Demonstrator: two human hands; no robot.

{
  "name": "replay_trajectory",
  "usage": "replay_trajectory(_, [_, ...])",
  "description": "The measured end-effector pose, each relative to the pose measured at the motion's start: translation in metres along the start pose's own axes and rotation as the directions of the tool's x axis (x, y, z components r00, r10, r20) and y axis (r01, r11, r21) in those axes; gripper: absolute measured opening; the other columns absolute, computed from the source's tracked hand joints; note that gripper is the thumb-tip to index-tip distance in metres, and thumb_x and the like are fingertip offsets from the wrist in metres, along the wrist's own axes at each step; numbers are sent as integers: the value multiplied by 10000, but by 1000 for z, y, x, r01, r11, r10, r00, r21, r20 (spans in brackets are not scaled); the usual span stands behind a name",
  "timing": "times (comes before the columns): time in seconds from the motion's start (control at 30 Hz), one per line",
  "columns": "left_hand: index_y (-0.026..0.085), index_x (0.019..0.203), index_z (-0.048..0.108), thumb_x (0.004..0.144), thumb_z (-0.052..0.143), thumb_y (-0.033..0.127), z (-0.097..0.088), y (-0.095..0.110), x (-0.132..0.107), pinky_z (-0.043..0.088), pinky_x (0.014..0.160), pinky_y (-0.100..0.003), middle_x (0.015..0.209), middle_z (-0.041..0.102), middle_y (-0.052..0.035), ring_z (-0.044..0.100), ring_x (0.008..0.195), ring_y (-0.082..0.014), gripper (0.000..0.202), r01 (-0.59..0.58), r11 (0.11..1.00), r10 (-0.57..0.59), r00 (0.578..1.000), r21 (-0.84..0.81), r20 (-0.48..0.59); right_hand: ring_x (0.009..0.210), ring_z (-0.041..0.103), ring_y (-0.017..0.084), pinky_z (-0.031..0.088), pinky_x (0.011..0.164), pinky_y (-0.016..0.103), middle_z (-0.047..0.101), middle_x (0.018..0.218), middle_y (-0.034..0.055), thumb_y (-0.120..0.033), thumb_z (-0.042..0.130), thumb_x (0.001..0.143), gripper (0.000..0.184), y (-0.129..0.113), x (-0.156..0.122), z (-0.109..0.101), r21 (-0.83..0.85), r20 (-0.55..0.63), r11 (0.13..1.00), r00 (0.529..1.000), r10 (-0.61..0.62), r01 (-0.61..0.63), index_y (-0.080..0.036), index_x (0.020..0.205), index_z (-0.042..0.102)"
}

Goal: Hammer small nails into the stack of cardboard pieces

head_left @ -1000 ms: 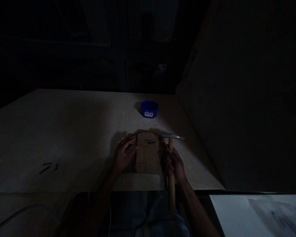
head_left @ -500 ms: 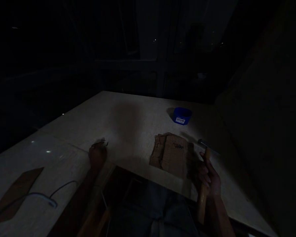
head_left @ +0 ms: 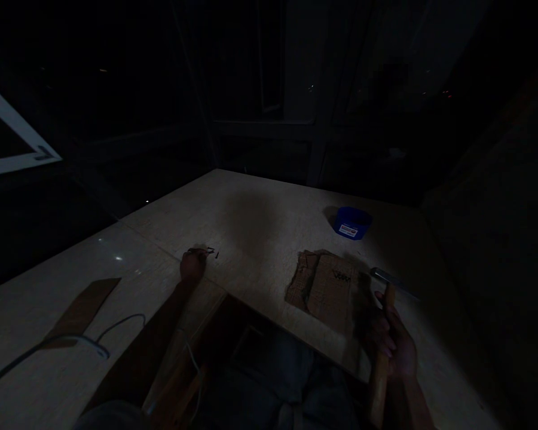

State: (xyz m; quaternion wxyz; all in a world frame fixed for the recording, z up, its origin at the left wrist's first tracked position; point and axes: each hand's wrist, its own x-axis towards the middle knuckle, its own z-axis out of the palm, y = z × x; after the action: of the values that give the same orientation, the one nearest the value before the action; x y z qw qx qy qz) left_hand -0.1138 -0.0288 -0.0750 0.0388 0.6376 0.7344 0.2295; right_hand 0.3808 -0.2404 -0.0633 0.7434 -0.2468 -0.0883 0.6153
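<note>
My right hand (head_left: 399, 349) is wrapped round the wooden handle of a hammer (head_left: 389, 294), whose metal head points up and away from me. To the left of it lies a folded piece of brown cardboard (head_left: 334, 286) with dark writing on it. At the left, my left hand (head_left: 192, 266) rests on the table with its fingers closed. Small thin dark pieces like nails (head_left: 217, 255) lie at its fingertips; in the dim light I cannot make out what the fingers hold.
A blue plastic container (head_left: 353, 224) with a white label stands toward the back right of the pale table (head_left: 269, 269). A flat cardboard strip (head_left: 87, 307) and a grey cable (head_left: 78, 339) lie at the left. Dark window frames rise behind; a wall borders the right side.
The view has turned left, so everything sits further right in it, and a white frame shows at the far left. My right hand still grips the hammer; the left stays by the small dark pieces.
</note>
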Motion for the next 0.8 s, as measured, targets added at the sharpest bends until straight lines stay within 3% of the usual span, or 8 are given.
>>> replay_trajectory(0.2, [160, 893, 735, 860, 483, 294, -7, 2, -2, 512, 955, -408, 1046, 732, -132, 657, 1021, -272, 287, 4, 997, -8, 999, -78, -42, 316, 393, 13, 374, 277, 66, 498, 580, -96, -178, 713, 852, 293, 1, 0, 3, 16, 11, 999, 999, 35, -35, -209, 1139, 658])
replay_trajectory(0.3, [187, 860, 710, 847, 521, 361, -10, 3, -9, 529, 899, -418, 947, 741, -97, 675, 933, -266, 257, -7, 968, -24, 992, -251, -122, 312, 399, 12, 371, 272, 68, 506, 582, -97, -184, 747, 830, 310, 0, 1, 2, 7, 6, 999, 999, 48, -48, -205, 1126, 659])
replay_trajectory(0.37, [200, 824, 682, 799, 577, 411, -12, 7, -12, 549, 826, -405, 859, 738, -71, 682, 839, -252, 237, -27, 904, -48, 985, -427, -165, 307, 389, 11, 372, 272, 74, 500, 579, -103, -189, 747, 834, 315, 1, 1, 2, 4, 14, 999, 999, 49, -49, -209, 1135, 654])
replay_trajectory(0.47, [193, 789, 645, 706, 655, 436, -12, 20, -11, 565, 717, -377, 788, 732, -66, 676, 713, -227, 258, -23, 730, -94, 987, -683, -134, 302, 372, 11, 365, 270, 79, 486, 571, -110, -194, 731, 853, 314, 3, 1, 3, 1, 28, 999, 999, 39, -39, -211, 1154, 645])
replay_trajectory(0.53, [185, 778, 631, 676, 679, 433, -12, 32, -10, 561, 680, -364, 755, 725, -66, 662, 657, -211, 273, -6, 617, -109, 990, -787, -93, 303, 370, 10, 359, 269, 79, 482, 571, -110, -195, 740, 847, 319, 4, 1, 4, -4, 33, 999, 998, 46, -45, -202, 1151, 644])
replay_trajectory(0.57, [184, 775, 625, 683, 672, 440, -11, 38, -10, 558, 672, -357, 738, 717, -61, 654, 638, -202, 276, -7, 603, -106, 990, -798, -89, 305, 370, 9, 356, 268, 77, 482, 576, -109, -195, 751, 837, 324, 4, 1, 4, -7, 37, 999, 998, 53, -53, -199, 1144, 645])
replay_trajectory(0.73, [195, 835, 654, 830, 527, 481, -7, 61, -25, 552, 750, -349, 783, 713, -56, 659, 712, -198, 313, -104, 787, -19, 981, -608, -193, 312, 354, 8, 354, 275, 73, 434, 578, -116, -216, 748, 842, 344, 3, 0, 5, -48, 49, 998, 997, 53, -51, -211, 1166, 630])
replay_trajectory(0.8, [194, 892, 703, 854, 537, 482, -4, 67, -37, 553, 803, -362, 890, 733, -75, 675, 797, -214, 334, -157, 849, 85, 983, -504, -164, 315, 348, 9, 356, 279, 74, 429, 581, -116, -228, 747, 845, 348, 4, 0, 5, -64, 35, 997, 998, 44, -42, -215, 1171, 626])
